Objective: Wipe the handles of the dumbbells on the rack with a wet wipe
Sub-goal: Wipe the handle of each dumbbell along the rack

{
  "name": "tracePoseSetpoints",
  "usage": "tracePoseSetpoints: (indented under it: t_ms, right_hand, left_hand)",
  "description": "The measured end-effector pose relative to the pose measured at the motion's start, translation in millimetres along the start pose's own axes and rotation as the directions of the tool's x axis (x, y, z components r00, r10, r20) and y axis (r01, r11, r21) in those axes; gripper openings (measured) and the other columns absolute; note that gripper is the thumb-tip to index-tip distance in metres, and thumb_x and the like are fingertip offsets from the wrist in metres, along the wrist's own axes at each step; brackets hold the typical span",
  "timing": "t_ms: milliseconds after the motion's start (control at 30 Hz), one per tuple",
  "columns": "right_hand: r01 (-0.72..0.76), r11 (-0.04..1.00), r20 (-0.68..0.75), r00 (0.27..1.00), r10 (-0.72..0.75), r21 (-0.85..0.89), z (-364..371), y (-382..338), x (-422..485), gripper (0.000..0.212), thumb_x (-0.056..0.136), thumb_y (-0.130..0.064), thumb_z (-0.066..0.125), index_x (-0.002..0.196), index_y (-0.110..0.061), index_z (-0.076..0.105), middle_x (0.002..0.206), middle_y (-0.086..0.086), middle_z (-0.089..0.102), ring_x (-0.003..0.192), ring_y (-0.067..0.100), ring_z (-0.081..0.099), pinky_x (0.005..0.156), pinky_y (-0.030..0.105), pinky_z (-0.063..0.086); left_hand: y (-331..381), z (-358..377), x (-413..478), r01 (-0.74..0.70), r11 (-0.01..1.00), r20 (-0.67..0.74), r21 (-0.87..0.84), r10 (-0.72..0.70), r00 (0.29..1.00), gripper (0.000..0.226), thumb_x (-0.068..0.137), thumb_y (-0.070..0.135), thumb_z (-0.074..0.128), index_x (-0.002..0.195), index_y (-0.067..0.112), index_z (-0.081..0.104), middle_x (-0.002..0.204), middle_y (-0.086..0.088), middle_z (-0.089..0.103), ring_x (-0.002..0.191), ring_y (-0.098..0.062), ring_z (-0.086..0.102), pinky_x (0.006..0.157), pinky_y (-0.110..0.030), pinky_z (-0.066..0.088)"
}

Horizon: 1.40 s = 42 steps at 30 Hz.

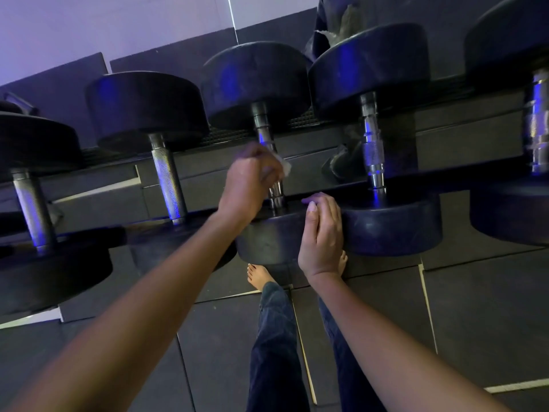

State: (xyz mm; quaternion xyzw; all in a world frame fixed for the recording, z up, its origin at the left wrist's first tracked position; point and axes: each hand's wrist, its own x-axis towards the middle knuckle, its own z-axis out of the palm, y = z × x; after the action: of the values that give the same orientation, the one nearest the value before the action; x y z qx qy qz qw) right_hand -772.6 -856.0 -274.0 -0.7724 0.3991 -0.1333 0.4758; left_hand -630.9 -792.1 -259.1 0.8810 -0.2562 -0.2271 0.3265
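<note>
Several black dumbbells lie side by side on a dark rack (pixel 312 171), handles pointing away from me. My left hand (pixel 248 181) grips the metal handle (pixel 263 135) of the middle dumbbell with a white wet wipe (pixel 285 166) wrapped under its fingers; a corner of the wipe sticks out to the right. My right hand (pixel 322 233) rests flat, fingers together, on the right side of that dumbbell's near black head (pixel 269 240), beside the near head of the neighbouring dumbbell (pixel 392 227).
More dumbbells lie left (pixel 169 179) and right (pixel 372 153) of the middle one, with another at the far right (pixel 537 120). Below the rack are dark rubber floor tiles (pixel 475 322), my jeans-clad legs and bare feet (pixel 260 275).
</note>
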Motion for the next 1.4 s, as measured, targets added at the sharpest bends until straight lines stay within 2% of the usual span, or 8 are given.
tracePoseSetpoints:
  t_ms: [100, 267, 400, 500, 667, 800, 967, 1400]
  right_hand:
    - [-0.008, 1.0, 0.008, 1.0, 0.008, -0.003, -0.6, -0.1, -0.3, 0.039, 0.095, -0.026, 0.029, 0.092, -0.002, 0.06, 0.098, 0.011, 0.06, 0.096, 0.021, 0.052, 0.089, 0.031, 0.039]
    - [-0.008, 1.0, 0.007, 1.0, 0.008, -0.009, -0.2, 0.2, -1.2, 0.04, 0.096, -0.027, 0.029, 0.094, -0.002, 0.061, 0.098, 0.011, 0.06, 0.096, 0.02, 0.053, 0.089, 0.027, 0.039]
    - [-0.025, 1.0, 0.013, 1.0, 0.025, -0.004, -0.6, 0.2, -1.6, 0.042, 0.096, -0.029, 0.028, 0.096, -0.002, 0.061, 0.101, 0.01, 0.06, 0.098, 0.02, 0.054, 0.09, 0.025, 0.039]
    - [-0.024, 1.0, 0.008, 1.0, 0.024, -0.011, -0.9, -0.1, -2.0, 0.042, 0.095, -0.028, 0.028, 0.095, -0.002, 0.061, 0.1, 0.011, 0.06, 0.097, 0.016, 0.052, 0.089, 0.022, 0.037]
    - [-0.016, 1.0, 0.006, 1.0, 0.016, -0.019, -0.7, 0.2, -1.1, 0.041, 0.095, -0.027, 0.029, 0.094, -0.001, 0.061, 0.098, 0.012, 0.06, 0.096, 0.02, 0.053, 0.089, 0.027, 0.039]
    - [-0.005, 1.0, -0.005, 1.0, 0.005, -0.018, -1.5, -0.6, -0.9, 0.04, 0.095, -0.026, 0.029, 0.092, -0.001, 0.06, 0.096, 0.013, 0.06, 0.094, 0.022, 0.053, 0.087, 0.027, 0.038]
    - [0.011, 1.0, -0.007, 1.0, -0.011, -0.026, -0.7, 0.9, -0.6, 0.041, 0.095, -0.026, 0.029, 0.091, 0.0, 0.06, 0.094, 0.013, 0.06, 0.091, 0.017, 0.051, 0.085, 0.017, 0.034]
    - [-0.046, 0.989, 0.144, 0.987, 0.067, -0.139, -14.1, -16.1, 1.9, 0.052, 0.095, -0.037, 0.027, 0.106, 0.004, 0.059, 0.109, 0.019, 0.059, 0.103, 0.031, 0.055, 0.091, 0.029, 0.034]
  left_hand:
    - [1.0, 4.2, -7.5, 0.26, 0.939, 0.022, -0.224, -0.262, 0.965, 0.013, 0.08, 0.017, 0.073, 0.076, 0.027, 0.066, 0.093, 0.006, 0.059, 0.075, -0.001, 0.056, 0.065, -0.009, 0.045]
    - [0.6, 1.0, 21.9, 0.352, 0.819, -0.159, -0.454, -0.463, 0.872, 0.025, 0.071, 0.017, 0.08, 0.085, 0.021, 0.061, 0.082, 0.005, 0.064, 0.073, -0.004, 0.059, 0.066, -0.015, 0.046]
    - [-3.2, 4.4, -8.7, 0.51, 0.645, 0.054, -0.568, -0.59, 0.806, 0.028, 0.068, 0.011, 0.082, 0.079, 0.024, 0.06, 0.082, 0.0, 0.067, 0.076, -0.013, 0.064, 0.07, -0.031, 0.055]
    - [-6.3, 1.2, 1.9, 0.54, 0.412, 0.158, -0.734, -0.67, 0.726, 0.027, 0.073, -0.001, 0.076, 0.084, 0.016, 0.058, 0.086, -0.005, 0.066, 0.077, -0.016, 0.063, 0.063, -0.023, 0.054]
    - [-8.1, 7.3, 24.8, 0.468, 0.31, 0.165, -0.828, -0.663, 0.73, 0.003, 0.089, 0.012, 0.063, 0.09, 0.012, 0.066, 0.057, 0.007, 0.063, 0.048, -0.002, 0.052, 0.055, -0.02, 0.043]
    - [-13.1, 0.4, 2.8, 0.652, 0.3, 0.406, -0.696, -0.584, 0.702, 0.02, 0.094, 0.025, 0.057, 0.075, 0.018, 0.06, 0.051, 0.009, 0.058, 0.044, -0.004, 0.052, 0.054, -0.021, 0.046]
    - [-3.7, -7.0, 37.8, 0.511, 0.123, 0.358, -0.851, -0.576, 0.735, 0.024, 0.099, 0.016, 0.045, 0.078, 0.011, 0.055, 0.049, 0.008, 0.057, 0.039, -0.001, 0.05, 0.045, -0.016, 0.044]
    - [5.1, -7.3, -18.4, 0.698, 0.533, 0.234, -0.478, -0.689, 0.686, 0.021, 0.075, 0.023, 0.079, 0.089, 0.01, 0.072, 0.07, -0.009, 0.065, 0.062, -0.019, 0.06, 0.065, -0.033, 0.053]
